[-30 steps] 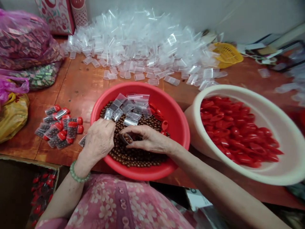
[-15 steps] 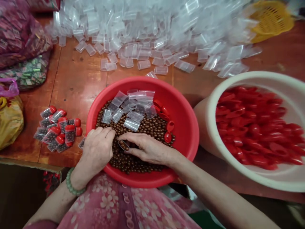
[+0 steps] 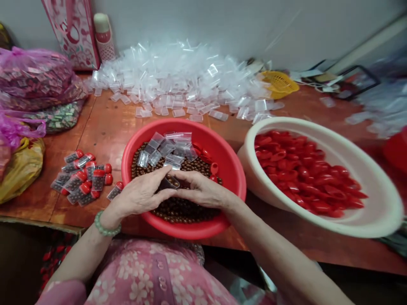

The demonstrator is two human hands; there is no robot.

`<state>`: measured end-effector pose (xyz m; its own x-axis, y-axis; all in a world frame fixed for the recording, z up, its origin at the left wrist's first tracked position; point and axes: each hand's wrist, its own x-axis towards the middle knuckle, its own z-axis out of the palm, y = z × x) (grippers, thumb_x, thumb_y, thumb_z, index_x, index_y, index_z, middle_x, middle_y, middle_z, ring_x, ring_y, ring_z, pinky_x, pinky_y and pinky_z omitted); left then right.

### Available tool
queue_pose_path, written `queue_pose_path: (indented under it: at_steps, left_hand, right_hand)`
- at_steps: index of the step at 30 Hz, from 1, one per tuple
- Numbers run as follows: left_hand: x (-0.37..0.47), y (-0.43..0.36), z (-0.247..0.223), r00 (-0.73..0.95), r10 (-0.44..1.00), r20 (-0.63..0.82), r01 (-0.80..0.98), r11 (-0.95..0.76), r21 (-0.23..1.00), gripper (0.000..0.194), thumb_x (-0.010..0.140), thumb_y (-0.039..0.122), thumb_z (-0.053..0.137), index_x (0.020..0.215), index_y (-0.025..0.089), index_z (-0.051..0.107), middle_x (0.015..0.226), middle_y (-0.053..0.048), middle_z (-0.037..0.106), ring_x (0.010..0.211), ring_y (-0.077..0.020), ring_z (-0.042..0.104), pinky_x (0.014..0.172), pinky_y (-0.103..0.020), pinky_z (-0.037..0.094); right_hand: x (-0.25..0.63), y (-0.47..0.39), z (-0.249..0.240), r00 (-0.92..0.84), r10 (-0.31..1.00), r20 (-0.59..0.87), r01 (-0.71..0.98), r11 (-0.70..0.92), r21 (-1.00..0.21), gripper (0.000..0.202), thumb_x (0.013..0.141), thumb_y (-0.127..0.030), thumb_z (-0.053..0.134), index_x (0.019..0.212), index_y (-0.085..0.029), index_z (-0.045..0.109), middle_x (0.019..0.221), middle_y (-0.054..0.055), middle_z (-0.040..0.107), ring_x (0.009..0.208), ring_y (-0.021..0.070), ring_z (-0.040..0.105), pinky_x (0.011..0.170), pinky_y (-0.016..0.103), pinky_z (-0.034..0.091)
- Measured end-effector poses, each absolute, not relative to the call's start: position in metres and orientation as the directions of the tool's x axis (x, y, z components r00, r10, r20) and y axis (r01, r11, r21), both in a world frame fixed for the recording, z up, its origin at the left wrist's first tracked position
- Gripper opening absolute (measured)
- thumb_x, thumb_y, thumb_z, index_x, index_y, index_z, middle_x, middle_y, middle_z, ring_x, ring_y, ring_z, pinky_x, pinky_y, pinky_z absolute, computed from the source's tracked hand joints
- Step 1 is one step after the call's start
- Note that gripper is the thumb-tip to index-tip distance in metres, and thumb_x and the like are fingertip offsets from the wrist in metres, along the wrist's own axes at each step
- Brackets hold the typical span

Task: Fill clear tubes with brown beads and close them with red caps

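Note:
My left hand (image 3: 141,193) and my right hand (image 3: 203,189) meet over the red basin (image 3: 237,178). Between their fingertips they hold a small clear plastic tube (image 3: 171,182) with brown balls showing in its open end. The thumb and fingers of each hand press at its sides, and part of the tube is hidden by them. Below lie many small brown balls (image 3: 178,214). Beyond my fingers, several empty clear tubes (image 3: 174,160) rest on the balls. A few red caps (image 3: 214,168) sit at the basin's right inside.
Filled tubes with red caps (image 3: 76,182) lie to the left. A cream tub (image 3: 381,212) holds many red caps at right. Behind spreads a heap of clear tubes (image 3: 178,80), with a yellow basket (image 3: 278,84) beside it. Plastic bags (image 3: 34,80) stand far left.
My view has tilted up, showing the wall and a flask. My left hand has gone from a closed pose beside the tube to gripping it with my right hand.

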<state>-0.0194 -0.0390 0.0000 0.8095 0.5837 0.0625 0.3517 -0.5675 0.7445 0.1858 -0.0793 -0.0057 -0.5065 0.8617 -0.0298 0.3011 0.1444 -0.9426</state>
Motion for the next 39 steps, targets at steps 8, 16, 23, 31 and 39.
queue_pose_path:
  at_steps: [8,16,23,31,39]
  left_hand:
    - [-0.002,-0.043,0.002,0.686,0.726,-0.038,0.067,-0.011,0.998,0.032,0.083,0.026,0.063,0.113,0.015,0.067,0.112,-0.008,0.072,0.107,-0.0203,0.065,0.099,-0.033,0.047]
    - [-0.003,-0.053,0.008,0.653,0.734,-0.187,-0.075,0.309,0.948,0.037,0.079,0.026,0.069,0.114,0.017,0.065,0.095,-0.006,0.073,0.086,-0.0165,0.068,0.079,-0.029,0.055]
    - [-0.001,-0.048,0.002,0.693,0.705,-0.149,-0.03,0.235,0.972,0.019,0.076,0.023,0.069,0.093,0.015,0.071,0.09,-0.005,0.074,0.086,-0.017,0.067,0.081,-0.028,0.051]
    - [-0.003,-0.041,-0.001,0.702,0.685,-0.194,0.015,0.258,0.966,0.015,0.073,0.023,0.071,0.084,0.012,0.073,0.084,-0.004,0.074,0.078,-0.0161,0.066,0.076,-0.026,0.049]
    - [-0.005,-0.04,0.005,0.698,0.678,-0.23,0.03,0.294,0.955,0.024,0.074,0.024,0.072,0.096,0.013,0.072,0.093,-0.005,0.073,0.087,-0.0159,0.065,0.084,-0.027,0.047]
  right_hand:
    - [0.183,-0.093,-0.001,-0.252,0.967,0.028,0.357,0.119,-0.926,0.021,0.087,-0.036,0.061,0.087,-0.016,0.069,0.079,0.002,0.07,0.075,0.0152,0.065,0.075,0.028,0.052]
    - [0.172,-0.112,0.016,-0.115,0.841,0.529,0.664,0.461,-0.588,0.096,0.079,-0.068,0.056,0.153,-0.021,0.015,0.153,0.02,0.03,0.142,0.0366,0.031,0.112,0.057,0.033]
    - [0.164,-0.112,0.016,-0.226,0.839,0.496,0.63,0.514,-0.582,0.081,0.088,-0.065,0.042,0.153,-0.024,0.019,0.149,0.017,0.041,0.139,0.0344,0.039,0.109,0.056,0.038]
    - [0.159,-0.107,0.014,-0.387,0.808,0.445,0.61,0.586,-0.533,0.076,0.088,-0.047,0.059,0.152,-0.024,0.025,0.147,0.017,0.046,0.135,0.0312,0.045,0.107,0.051,0.043]
    - [0.184,-0.102,0.016,-0.079,0.87,0.487,0.583,0.437,-0.685,0.052,0.092,-0.04,0.054,0.141,-0.027,0.047,0.14,0.009,0.056,0.129,0.0282,0.053,0.107,0.047,0.044]
